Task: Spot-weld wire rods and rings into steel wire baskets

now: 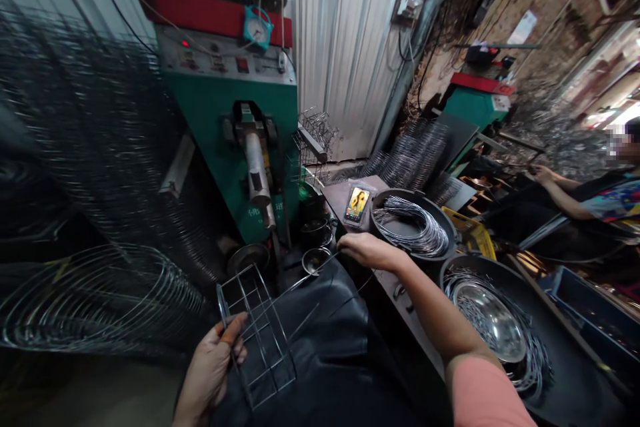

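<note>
Resting tilted over the lap, the wire frame (260, 333) sat just in front of the machine, its long side gripped by the left hand (213, 360). That hand was curled closed, thumb over the wire, probably because so light a thing would otherwise swing about. A tan covering (233, 331) seemed to wrap the thumb, perhaps to spare it from rubbing metal.

The right hand (367, 250) was reached forward with its fingers pinched together on a thin rod (310, 275), which slanted down towards the frame; from where I stood, I couldn't tell whether the two touched. A dark apron (330, 320) lay under it all, likely as a guard against wire ends.

Ahead stood the green machine (200, 107), a turquoise clock (257, 30) hung on its panel, presumably so it could be read at a glance. To the right, a phone (357, 203) leaned at the bench's (333, 197) edge, facing the seat. Beside it a round pan (453, 240) kept looped wires (433, 233) gathered near the right arm. Large wire hoops (100, 300) crowded the left, and a co-worker (600, 203) sat well apart.
</note>
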Action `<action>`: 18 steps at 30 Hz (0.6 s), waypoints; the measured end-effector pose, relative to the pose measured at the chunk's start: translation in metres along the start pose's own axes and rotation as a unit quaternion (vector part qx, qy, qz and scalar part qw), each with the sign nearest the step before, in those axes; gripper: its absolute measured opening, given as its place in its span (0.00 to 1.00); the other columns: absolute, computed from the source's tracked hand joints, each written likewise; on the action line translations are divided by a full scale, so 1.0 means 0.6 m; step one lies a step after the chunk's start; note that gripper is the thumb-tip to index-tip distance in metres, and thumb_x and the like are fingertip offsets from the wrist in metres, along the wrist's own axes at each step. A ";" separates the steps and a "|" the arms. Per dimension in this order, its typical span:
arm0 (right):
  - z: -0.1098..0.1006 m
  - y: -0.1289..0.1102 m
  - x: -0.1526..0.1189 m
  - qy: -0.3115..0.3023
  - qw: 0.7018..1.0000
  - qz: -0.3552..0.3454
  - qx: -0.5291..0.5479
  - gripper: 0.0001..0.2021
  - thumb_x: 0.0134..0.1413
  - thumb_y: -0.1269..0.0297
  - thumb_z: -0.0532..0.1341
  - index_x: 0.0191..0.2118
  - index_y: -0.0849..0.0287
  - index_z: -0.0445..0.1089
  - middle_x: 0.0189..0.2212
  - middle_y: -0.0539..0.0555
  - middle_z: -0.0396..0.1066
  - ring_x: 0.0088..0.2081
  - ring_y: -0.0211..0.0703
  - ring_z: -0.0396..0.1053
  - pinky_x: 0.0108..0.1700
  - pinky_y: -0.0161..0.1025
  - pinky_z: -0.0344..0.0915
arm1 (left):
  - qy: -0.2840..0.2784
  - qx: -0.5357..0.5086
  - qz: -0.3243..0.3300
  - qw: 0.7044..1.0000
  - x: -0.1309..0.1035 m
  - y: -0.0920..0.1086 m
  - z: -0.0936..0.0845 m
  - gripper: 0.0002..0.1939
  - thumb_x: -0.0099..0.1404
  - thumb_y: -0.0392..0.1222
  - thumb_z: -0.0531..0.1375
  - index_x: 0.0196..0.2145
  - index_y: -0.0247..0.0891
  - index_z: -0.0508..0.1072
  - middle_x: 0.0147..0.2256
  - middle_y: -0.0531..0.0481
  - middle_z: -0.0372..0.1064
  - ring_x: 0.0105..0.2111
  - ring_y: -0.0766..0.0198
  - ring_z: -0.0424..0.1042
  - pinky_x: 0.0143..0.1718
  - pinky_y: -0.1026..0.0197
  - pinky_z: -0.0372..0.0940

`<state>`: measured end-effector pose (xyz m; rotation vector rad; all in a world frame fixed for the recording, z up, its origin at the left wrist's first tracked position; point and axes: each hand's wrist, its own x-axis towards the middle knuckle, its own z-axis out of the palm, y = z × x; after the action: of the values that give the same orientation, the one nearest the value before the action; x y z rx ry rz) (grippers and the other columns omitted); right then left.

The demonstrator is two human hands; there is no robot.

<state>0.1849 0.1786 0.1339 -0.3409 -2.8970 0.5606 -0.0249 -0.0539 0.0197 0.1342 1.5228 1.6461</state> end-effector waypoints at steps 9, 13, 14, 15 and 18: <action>-0.087 0.045 -0.044 0.141 0.986 0.049 0.070 0.08 0.55 0.63 0.57 0.37 0.55 0.73 0.32 0.53 0.70 0.34 0.41 0.66 0.40 0.38 0.61 | -0.010 0.002 -0.002 1.000 0.001 -0.007 0.000 0.26 0.34 0.50 0.70 0.30 0.34 0.70 0.16 0.61 0.54 0.14 0.74 0.52 0.14 0.68 0.53; -0.052 0.071 -0.024 0.181 0.977 0.058 0.097 0.09 0.56 0.65 0.55 0.38 0.57 0.71 0.33 0.53 0.70 0.35 0.41 0.66 0.41 0.38 0.61 | -0.007 0.006 0.009 1.000 -0.007 0.005 0.019 0.25 0.32 0.49 0.70 0.27 0.33 0.71 0.19 0.58 0.59 0.14 0.77 0.50 0.12 0.69 0.48; -0.030 0.075 -0.012 0.182 0.975 0.056 0.113 0.09 0.56 0.66 0.54 0.39 0.57 0.70 0.34 0.54 0.70 0.36 0.41 0.66 0.42 0.38 0.61 | -0.007 0.010 0.011 1.000 -0.008 0.009 0.023 0.25 0.31 0.49 0.71 0.27 0.33 0.71 0.20 0.57 0.60 0.14 0.77 0.50 0.12 0.69 0.48; -0.005 0.077 0.001 0.183 0.974 0.051 0.127 0.09 0.56 0.66 0.54 0.39 0.58 0.70 0.35 0.54 0.70 0.37 0.41 0.67 0.43 0.38 0.61 | -0.009 0.015 0.014 1.000 -0.007 0.012 0.027 0.25 0.30 0.48 0.70 0.27 0.33 0.71 0.20 0.57 0.61 0.14 0.77 0.49 0.12 0.69 0.48; 0.075 0.075 0.047 0.188 0.971 0.043 0.138 0.08 0.55 0.65 0.57 0.38 0.60 0.70 0.35 0.55 0.70 0.38 0.40 0.67 0.42 0.37 0.61 | -0.018 0.031 0.010 0.999 0.004 0.020 0.035 0.24 0.33 0.49 0.70 0.27 0.33 0.71 0.16 0.60 0.55 0.13 0.76 0.49 0.12 0.69 0.48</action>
<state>0.1571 0.2107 0.0790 -0.4740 -2.4131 0.8053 -0.0199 -0.0351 0.0342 0.2137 1.5508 1.6041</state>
